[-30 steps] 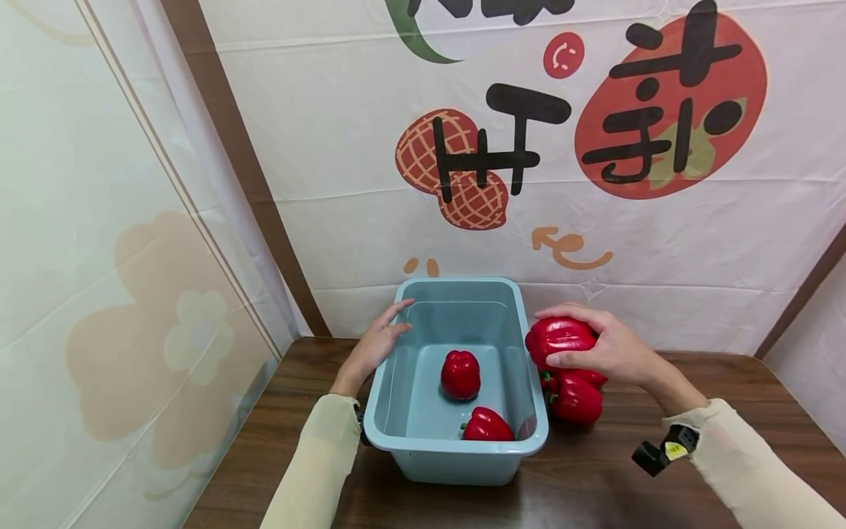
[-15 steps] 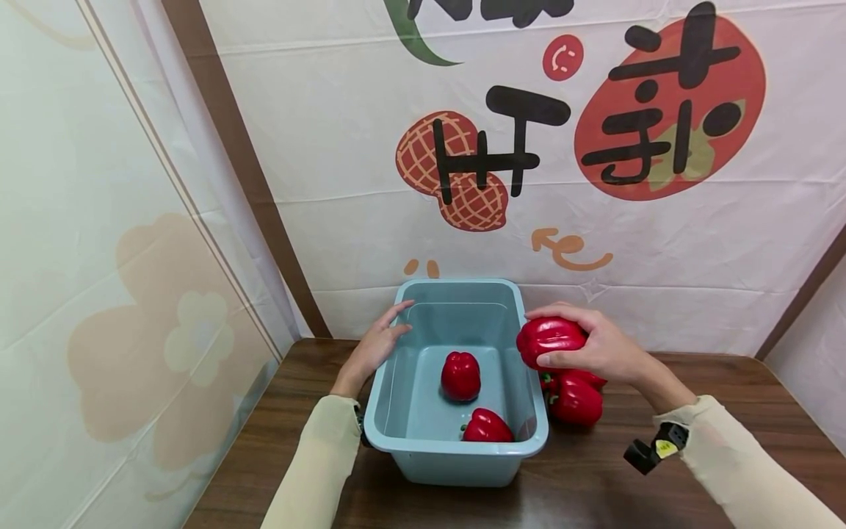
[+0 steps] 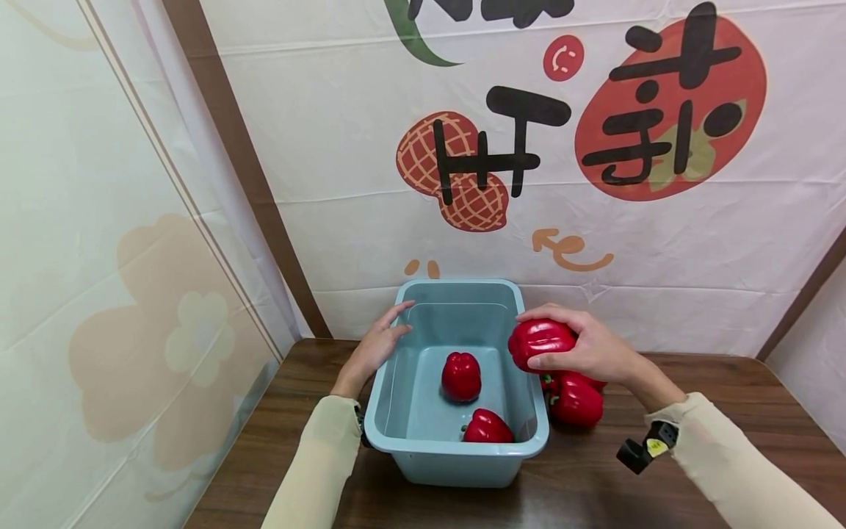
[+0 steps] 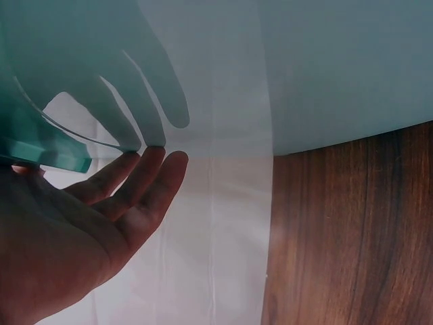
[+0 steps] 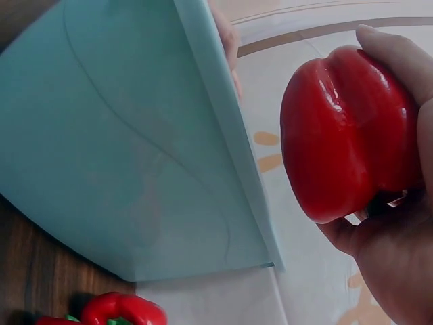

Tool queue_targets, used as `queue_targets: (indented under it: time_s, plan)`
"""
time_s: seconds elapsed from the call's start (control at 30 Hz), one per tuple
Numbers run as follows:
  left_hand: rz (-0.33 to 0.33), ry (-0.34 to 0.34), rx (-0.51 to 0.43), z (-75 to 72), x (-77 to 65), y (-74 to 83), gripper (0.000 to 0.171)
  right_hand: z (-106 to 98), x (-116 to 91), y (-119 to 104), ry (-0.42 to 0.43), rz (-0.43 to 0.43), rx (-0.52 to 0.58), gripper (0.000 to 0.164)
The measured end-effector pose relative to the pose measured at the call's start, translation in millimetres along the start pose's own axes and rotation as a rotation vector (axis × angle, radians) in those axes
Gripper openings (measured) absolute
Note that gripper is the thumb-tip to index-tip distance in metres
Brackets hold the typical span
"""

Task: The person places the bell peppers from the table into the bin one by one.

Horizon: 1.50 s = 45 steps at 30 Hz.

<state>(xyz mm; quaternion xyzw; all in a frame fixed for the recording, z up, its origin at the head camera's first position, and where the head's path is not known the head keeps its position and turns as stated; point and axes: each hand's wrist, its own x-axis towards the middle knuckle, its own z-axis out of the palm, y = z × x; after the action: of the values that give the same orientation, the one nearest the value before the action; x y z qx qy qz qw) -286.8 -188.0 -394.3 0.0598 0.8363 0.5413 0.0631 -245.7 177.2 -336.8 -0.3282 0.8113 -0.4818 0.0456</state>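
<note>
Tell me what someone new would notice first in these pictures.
The right hand grips a glossy red bell pepper over the right rim of a light blue plastic tub on a dark wooden table. Two more red peppers lie inside the tub; the left hand rests on its left rim.

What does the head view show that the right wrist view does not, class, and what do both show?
Only the head view shows the left hand resting on the far left rim of the light blue plastic tub, two glossy red bell peppers inside it, and the printed fabric backdrop. Only the right wrist view shows the tub's outer wall from close up. Both show the right hand gripping a red bell pepper at the tub's rim, with more red peppers on the dark wooden table.
</note>
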Motion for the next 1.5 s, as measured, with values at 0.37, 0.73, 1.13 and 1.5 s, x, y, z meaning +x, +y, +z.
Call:
queue_targets:
  time_s: [0.37,0.73,1.13,1.5]
  plan:
    - [-0.002,-0.003,-0.002,-0.7,0.0,-0.1,0.052,5,6,-2,-0.02,0.008,0.011,0.064]
    - [-0.003,-0.002,-0.001,-0.7,0.8,0.6,0.05,11,13,-1,-0.034,-0.005,0.014,0.063]
    - [-0.003,-0.032,-0.012,-1.8,0.0,4.1,0.053,20,19,-5,-0.058,0.002,0.046,0.062]
    - [0.001,-0.005,-0.013,-0.8,1.3,-1.3,0.051,29,26,-5,-0.085,-0.025,0.063,0.063]
